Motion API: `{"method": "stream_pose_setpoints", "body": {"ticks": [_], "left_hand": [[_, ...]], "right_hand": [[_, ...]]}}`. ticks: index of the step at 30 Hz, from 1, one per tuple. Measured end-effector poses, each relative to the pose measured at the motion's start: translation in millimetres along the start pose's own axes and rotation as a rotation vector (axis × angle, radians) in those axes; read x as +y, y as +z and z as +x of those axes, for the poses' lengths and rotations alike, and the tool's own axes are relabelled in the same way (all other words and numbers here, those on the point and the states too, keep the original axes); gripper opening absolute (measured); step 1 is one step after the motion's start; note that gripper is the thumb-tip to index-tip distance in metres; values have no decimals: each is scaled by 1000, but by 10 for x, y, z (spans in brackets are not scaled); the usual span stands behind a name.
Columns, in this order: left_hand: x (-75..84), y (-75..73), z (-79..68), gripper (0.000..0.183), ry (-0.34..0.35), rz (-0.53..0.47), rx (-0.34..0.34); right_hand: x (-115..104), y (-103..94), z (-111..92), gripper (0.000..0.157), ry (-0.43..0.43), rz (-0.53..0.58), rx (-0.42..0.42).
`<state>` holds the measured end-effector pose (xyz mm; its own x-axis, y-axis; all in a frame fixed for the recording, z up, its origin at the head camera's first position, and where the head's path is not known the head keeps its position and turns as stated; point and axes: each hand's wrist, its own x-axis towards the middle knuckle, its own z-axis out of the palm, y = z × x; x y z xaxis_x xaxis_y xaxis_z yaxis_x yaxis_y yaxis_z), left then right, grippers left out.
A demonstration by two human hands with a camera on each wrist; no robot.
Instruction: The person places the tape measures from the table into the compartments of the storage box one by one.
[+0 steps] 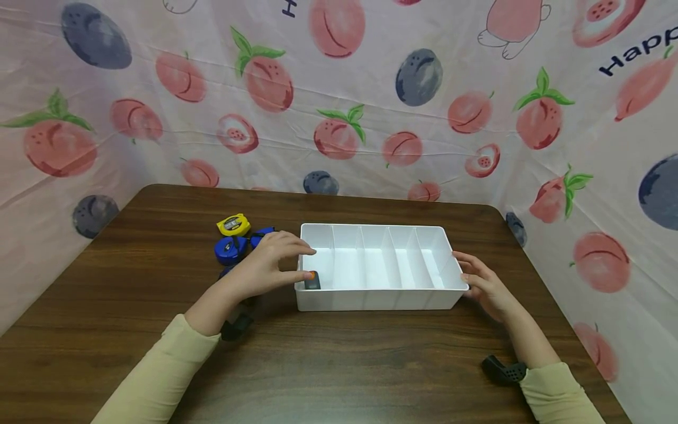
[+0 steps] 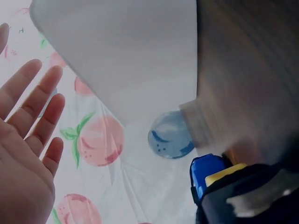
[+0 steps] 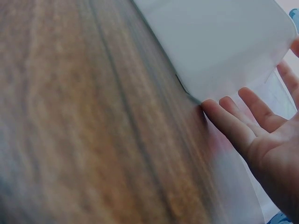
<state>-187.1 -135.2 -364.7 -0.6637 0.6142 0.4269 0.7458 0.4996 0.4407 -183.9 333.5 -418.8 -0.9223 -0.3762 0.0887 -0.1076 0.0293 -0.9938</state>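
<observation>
A white plastic box point(image 1: 378, 299) stands on the table, split by thin dividers into several compartments. In its leftmost compartment is a small dark object point(image 1: 312, 281) with an orange spot, partly hidden; its kind is unclear. Over the box's left end reaches my left hand point(image 1: 271, 263), fingers extended and apart, the thumb by the dark object. Whether the thumb touches it I cannot tell. My right hand point(image 1: 486, 287) rests its fingers against the box's right end; the right wrist view shows these fingers point(image 3: 229, 123) fairly straight along the white wall.
Left of the box lie a yellow tape measure point(image 1: 233, 225), a blue tape measure point(image 1: 231, 250) and another blue one point(image 1: 259, 237), partly behind my left hand. Fruit-printed cloth point(image 1: 365, 171) hangs behind the brown table point(image 1: 318, 365) and at both sides.
</observation>
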Motion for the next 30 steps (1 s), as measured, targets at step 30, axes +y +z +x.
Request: {"method": "stream_pose_setpoints", "body": {"ticks": [30], "left_hand": [[-49, -249, -67, 67, -182, 266, 22]], "right_hand": [[10, -35, -9, 41, -2, 5, -10]]}}
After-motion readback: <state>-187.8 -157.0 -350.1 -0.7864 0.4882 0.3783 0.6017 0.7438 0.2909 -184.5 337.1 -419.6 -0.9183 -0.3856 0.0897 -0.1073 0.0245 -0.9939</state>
